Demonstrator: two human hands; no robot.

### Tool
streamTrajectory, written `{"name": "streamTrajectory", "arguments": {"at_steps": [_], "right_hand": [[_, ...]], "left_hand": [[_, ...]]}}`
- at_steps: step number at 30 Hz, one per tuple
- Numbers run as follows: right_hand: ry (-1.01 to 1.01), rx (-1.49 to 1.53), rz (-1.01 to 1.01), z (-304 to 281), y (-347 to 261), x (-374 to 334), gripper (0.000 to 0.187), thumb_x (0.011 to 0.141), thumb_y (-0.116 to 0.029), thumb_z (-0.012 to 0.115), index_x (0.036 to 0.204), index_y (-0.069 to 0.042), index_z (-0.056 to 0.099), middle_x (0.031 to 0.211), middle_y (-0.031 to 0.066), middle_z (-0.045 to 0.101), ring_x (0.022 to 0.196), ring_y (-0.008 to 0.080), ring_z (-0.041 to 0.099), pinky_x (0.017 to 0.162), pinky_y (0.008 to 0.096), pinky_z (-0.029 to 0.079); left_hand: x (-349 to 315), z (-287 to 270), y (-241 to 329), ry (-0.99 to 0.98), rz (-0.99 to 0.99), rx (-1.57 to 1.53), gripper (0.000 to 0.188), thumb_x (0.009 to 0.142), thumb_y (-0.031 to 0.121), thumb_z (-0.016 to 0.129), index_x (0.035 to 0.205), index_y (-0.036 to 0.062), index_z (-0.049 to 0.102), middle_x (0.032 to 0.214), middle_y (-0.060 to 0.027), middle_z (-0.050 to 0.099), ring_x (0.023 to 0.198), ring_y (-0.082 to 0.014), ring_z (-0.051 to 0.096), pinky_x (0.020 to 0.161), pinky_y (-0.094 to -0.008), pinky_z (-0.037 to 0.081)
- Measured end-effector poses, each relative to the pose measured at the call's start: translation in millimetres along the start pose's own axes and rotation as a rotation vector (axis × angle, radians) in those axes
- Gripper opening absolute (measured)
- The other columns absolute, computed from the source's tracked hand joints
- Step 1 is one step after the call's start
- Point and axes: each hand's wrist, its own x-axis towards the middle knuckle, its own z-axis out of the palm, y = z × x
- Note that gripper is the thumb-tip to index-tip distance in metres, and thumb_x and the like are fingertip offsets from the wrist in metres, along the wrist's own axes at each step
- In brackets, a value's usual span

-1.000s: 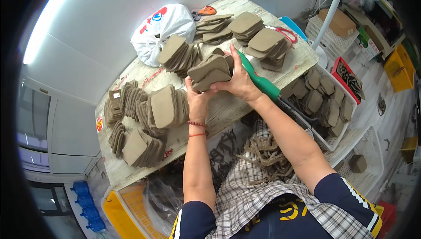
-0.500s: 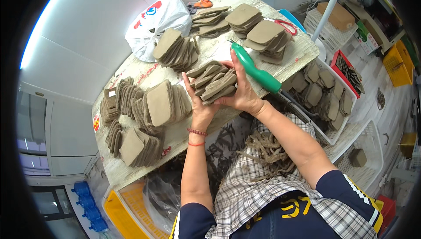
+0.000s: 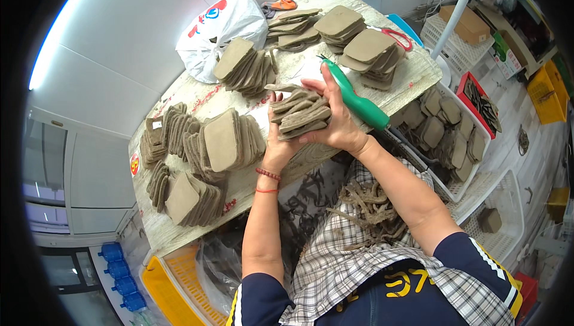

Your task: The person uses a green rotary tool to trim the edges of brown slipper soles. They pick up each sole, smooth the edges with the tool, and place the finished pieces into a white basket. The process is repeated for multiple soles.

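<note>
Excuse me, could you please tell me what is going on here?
A person's left hand and right hand together hold a stack of flat, grey-brown, rounded-corner pieces over a worn, pale, wood-look table. More stacks of similar pieces and a white plastic bag rest on it. A long green-handled tool lies beside the right hand.

You are wearing a shirt (image 3: 382,303) showing yellow characters. A round red sticker (image 3: 134,163) is displaying figures on the worktop's (image 3: 150,225) left edge; the white bag (image 3: 245,30) is carrying red-and-blue print.
</note>
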Motion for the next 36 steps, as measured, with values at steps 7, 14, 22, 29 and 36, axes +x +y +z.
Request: {"name": "streamTrajectory", "arguments": {"at_steps": [7,14,22,29,36], "right_hand": [[0.097,-0.018,0.124,-18.4,8.7,-9.0,0.139,0.051,-0.024,0.094,0.153,-0.01,0.0,0.141,0.0226,0.038,0.129,0.0312,0.042,0.109,0.0397,0.033],[0.147,-0.306,0.038,-10.8,5.5,-7.6,0.123,0.052,-0.021,0.092,0.15,-0.005,0.019,0.137,0.0149,0.043,0.122,0.0281,0.048,0.105,0.0382,0.039],[0.141,-0.294,-0.007,-9.1,9.4,-10.4,0.124,0.052,-0.021,0.092,0.15,-0.003,0.017,0.146,0.0155,0.033,0.125,0.0312,0.045,0.107,0.0395,0.037],[0.187,-0.41,0.043,0.9,9.4,-12.4,0.103,0.058,-0.022,0.09,0.141,0.0,0.031,0.128,0.018,0.046,0.12,0.0346,0.047,0.102,0.042,0.04],[0.167,-0.406,-0.259,-14.3,-4.3,2.6,0.086,0.057,-0.02,0.088,0.127,-0.003,0.042,0.12,0.0164,0.05,0.112,0.0352,0.052,0.096,0.0408,0.044]], "left_hand": [[3.4,4.5,46.4,-0.015,-0.192,-0.566,0.095,0.071,-0.017,0.05,0.153,0.0124,0.012,0.149,-0.0125,0.032,0.139,-0.0228,0.03,0.107,-0.0338,0.036],[7.3,25.3,70.4,0.332,0.1,-0.393,0.075,0.081,0.007,0.048,0.15,0.0029,0.019,0.151,-0.0204,0.027,0.14,-0.0287,0.026,0.115,-0.0409,0.019],[24.1,22.6,54.9,0.499,-0.13,-0.523,0.052,0.094,0.014,0.044,0.143,0.0016,0.035,0.142,-0.0167,0.039,0.126,-0.021,0.043,0.105,-0.0348,0.034],[25.2,30.1,38.4,0.515,-0.054,-0.503,0.042,0.093,0.009,0.04,0.133,-0.0042,0.045,0.136,-0.0163,0.048,0.12,-0.0203,0.05,0.103,-0.0347,0.039],[41.2,31.3,62.2,0.413,0.268,-0.377,0.049,0.099,0.027,0.044,0.138,-0.0027,0.04,0.138,-0.0153,0.047,0.125,-0.0244,0.046,0.107,-0.0381,0.035]]}}
